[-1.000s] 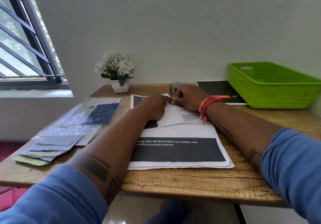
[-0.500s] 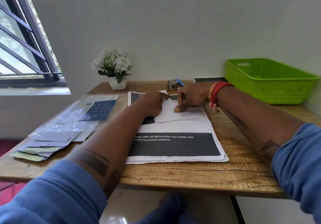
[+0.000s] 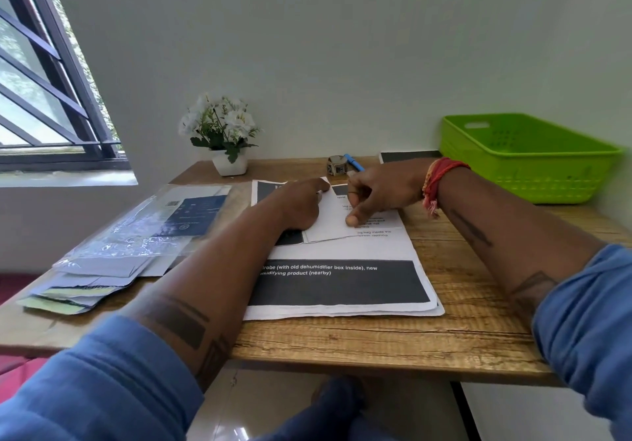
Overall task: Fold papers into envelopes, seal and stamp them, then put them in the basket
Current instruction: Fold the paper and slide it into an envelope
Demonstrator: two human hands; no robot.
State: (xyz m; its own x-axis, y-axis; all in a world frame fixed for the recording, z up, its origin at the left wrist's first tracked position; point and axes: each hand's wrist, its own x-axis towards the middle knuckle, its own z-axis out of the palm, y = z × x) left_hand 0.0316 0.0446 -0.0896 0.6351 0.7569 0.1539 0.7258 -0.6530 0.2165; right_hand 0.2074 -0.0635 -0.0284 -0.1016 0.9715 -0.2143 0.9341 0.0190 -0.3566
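A stack of printed papers point(image 3: 342, 286) lies in the middle of the wooden table point(image 3: 461, 331). The top sheet point(image 3: 331, 225) is folded over itself at the far end. My left hand point(image 3: 297, 204) presses on the folded sheet with curled fingers. My right hand point(image 3: 376, 194) rests beside it, thumb pushing down on the fold. A pile of envelopes point(image 3: 82, 280) sits at the left, partly under a clear plastic sleeve point(image 3: 147, 228). The green basket point(image 3: 526, 163) stands at the far right. A roll of stamps point(image 3: 337, 165) and a blue pen point(image 3: 354, 162) lie behind my hands.
A white pot of white flowers point(image 3: 225, 136) stands at the back left by the wall. A dark booklet point(image 3: 407, 156) lies beside the basket. A barred window point(image 3: 41, 91) is at the left. The table's front edge is close to me.
My right hand slid back along the fold, its thumb now pressing lower on the sheet. My left hand stayed on the paper. The camera tilted up a little.
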